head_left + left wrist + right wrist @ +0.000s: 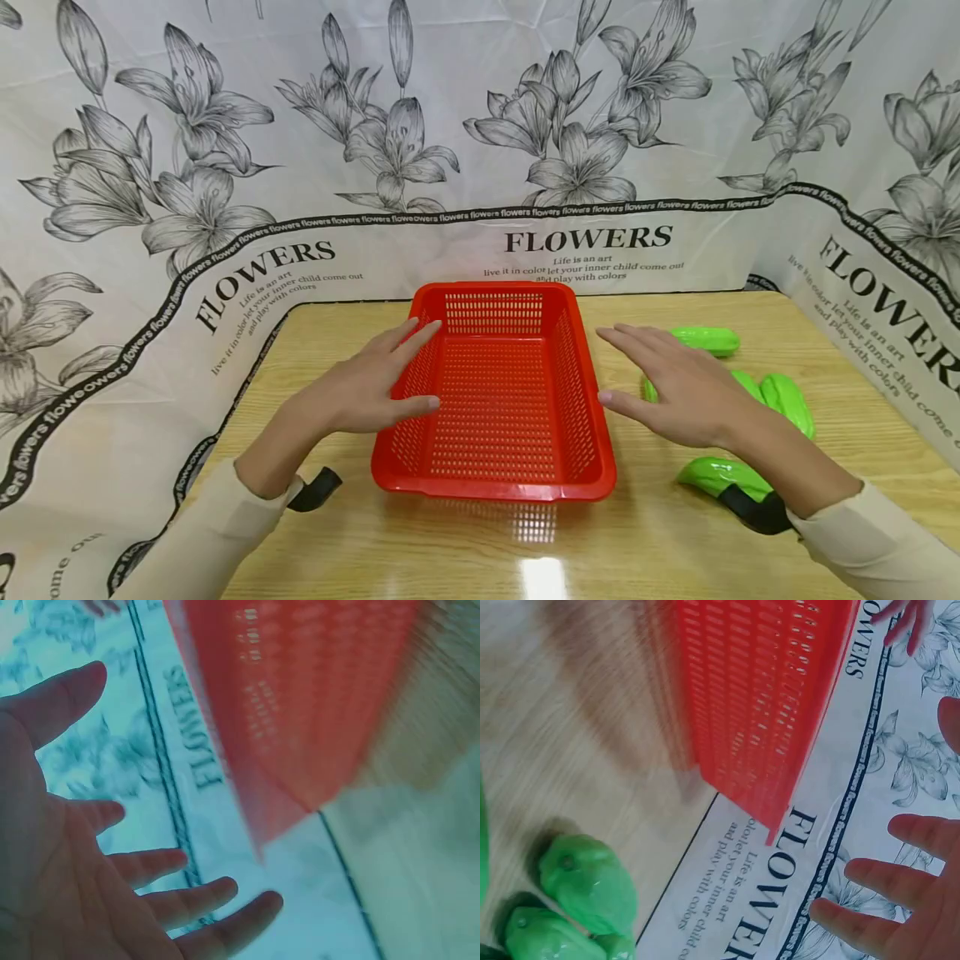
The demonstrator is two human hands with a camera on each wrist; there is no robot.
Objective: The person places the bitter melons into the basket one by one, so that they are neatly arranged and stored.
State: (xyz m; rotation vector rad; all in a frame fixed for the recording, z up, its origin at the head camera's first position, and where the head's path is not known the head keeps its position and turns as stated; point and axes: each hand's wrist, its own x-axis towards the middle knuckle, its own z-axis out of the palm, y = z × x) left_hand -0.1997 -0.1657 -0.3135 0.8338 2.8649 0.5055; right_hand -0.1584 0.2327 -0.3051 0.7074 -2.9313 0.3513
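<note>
A red plastic basket (491, 400) with slotted walls stands on the table, its inside bare. My left hand (367, 387) hovers by its left rim, fingers straight and thumb spread. The left wrist view shows a gap between that hand (97, 862) and the basket (300, 690). At the right rim my right hand (675, 392) is held out with straight fingers, holding nothing. Apart from it in the right wrist view is the basket (757, 697). Several glossy, lumpy green things (787, 404) lie beyond and under the right hand, partly hidden by it.
The wooden table (337, 542) meets a white flower-printed cloth (450, 250) at the back and sides. Another long green piece (708, 340) lies at the back right, and one more (720, 475) near the right wrist. Black straps (315, 492) show beneath the wrists.
</note>
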